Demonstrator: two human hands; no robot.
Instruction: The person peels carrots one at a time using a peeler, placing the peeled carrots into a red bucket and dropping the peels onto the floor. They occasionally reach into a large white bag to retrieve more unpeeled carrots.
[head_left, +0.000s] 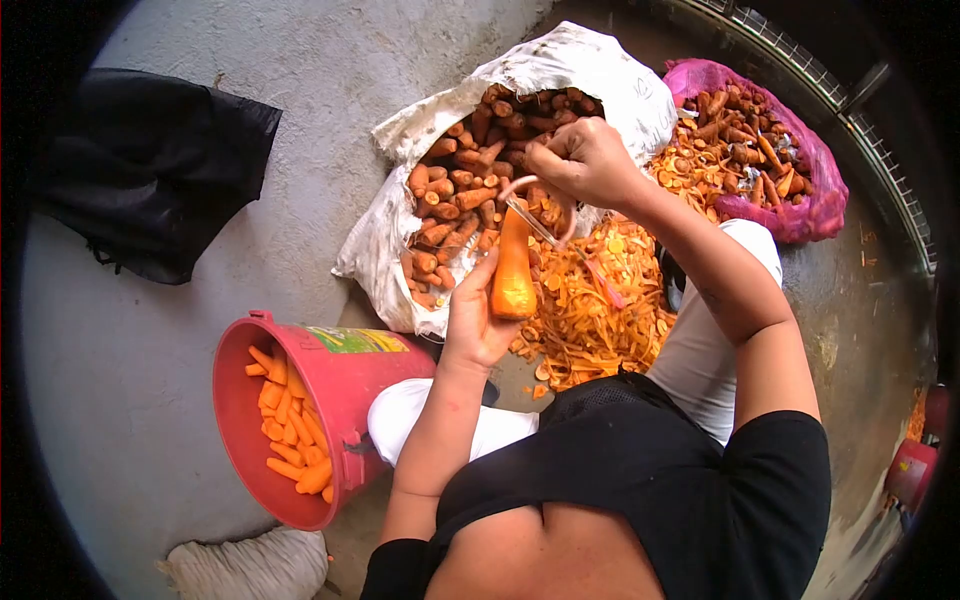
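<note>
Holds a half-peeled carrot (513, 268) in the left hand (470, 325), palm up, fingers curled round the fat near end. Points the carrot's long way straight off from the body, thin end far. Grips a peeler (537, 222) in the right hand (585, 160), a tight fist just past the carrot's thin end, blade down by the tip.

Close by, left of the carrot: a red bucket (350, 385) tipped over, with peeled carrots (290, 430) inside. Right of the carrot: a heap of orange peels (600, 310). Beyond the carrot: a white sack (600, 70) full of dirty carrots. Further right: a pink bag (815, 205) with more. Far left: a black cloth (150, 170).
</note>
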